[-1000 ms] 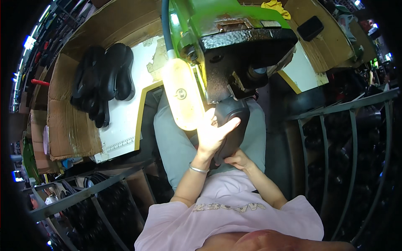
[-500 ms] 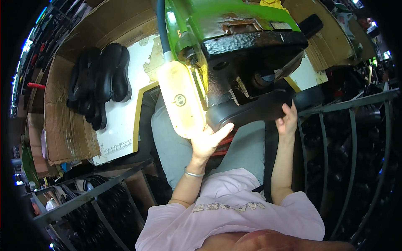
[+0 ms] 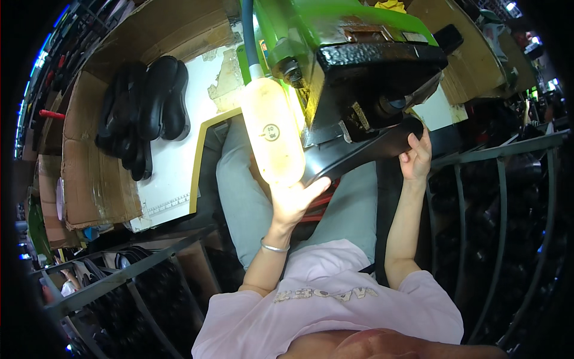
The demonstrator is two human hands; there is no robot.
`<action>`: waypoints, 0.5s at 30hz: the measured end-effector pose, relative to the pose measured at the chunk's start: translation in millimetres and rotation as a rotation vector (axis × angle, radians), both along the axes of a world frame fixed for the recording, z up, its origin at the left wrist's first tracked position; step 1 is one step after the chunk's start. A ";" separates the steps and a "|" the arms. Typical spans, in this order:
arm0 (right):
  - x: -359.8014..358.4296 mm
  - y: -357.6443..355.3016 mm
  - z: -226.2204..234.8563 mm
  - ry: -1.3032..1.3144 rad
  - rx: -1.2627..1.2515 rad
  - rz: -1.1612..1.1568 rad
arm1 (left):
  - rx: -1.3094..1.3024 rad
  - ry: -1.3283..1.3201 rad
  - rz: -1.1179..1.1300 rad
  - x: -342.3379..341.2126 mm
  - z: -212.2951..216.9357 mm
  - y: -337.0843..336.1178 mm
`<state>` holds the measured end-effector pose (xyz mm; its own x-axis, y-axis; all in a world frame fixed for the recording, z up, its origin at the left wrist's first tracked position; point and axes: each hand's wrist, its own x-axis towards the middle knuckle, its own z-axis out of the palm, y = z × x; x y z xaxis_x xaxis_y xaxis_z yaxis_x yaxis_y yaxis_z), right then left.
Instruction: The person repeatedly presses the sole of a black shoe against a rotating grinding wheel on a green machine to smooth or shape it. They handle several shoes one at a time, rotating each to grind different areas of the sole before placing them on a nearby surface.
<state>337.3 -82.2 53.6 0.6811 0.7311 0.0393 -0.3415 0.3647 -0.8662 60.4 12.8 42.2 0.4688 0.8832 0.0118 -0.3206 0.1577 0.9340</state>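
Note:
Between my two hands a long black shoe sole (image 3: 359, 155) is held under the head of a green and black machine (image 3: 376, 72). My left hand (image 3: 293, 200) grips its near left end, thumb stretched along the edge, the other fingers hidden behind a lit lamp and the sole. My right hand (image 3: 417, 157) holds the far right end, fingers bent round it. The sole slants up to the right, and the machine head covers part of its upper edge. Bright light from the oval lamp (image 3: 274, 131) falls on my left hand.
Several black soles (image 3: 155, 102) lie stacked on the white tabletop (image 3: 167, 173) at left, inside a cardboard surround (image 3: 98, 155). Metal racks (image 3: 496, 155) stand close at right and a second rack (image 3: 125, 284) at lower left, with dark items in them.
The sole has tilted: its right end is now higher, and my right hand has risen with it. The machine and lamp appear shifted slightly in the view.

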 end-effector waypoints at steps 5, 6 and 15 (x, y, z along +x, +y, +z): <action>2.9 11.8 10.4 0.003 -0.043 0.063 | 0.169 -0.011 0.105 4.8 1.4 7.5; 1.2 12.8 9.3 -0.001 -0.052 0.079 | 0.140 -0.009 0.105 0.9 2.9 6.4; -45.5 15.1 0.1 0.069 -0.078 0.116 | -0.104 -0.189 0.182 -41.1 22.9 10.6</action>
<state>291.7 -67.1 53.7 0.5910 0.8041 -0.0646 -0.4372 0.2519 -0.8634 19.3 23.4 65.1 0.3002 0.9538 -0.0110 -0.5196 0.1732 0.8366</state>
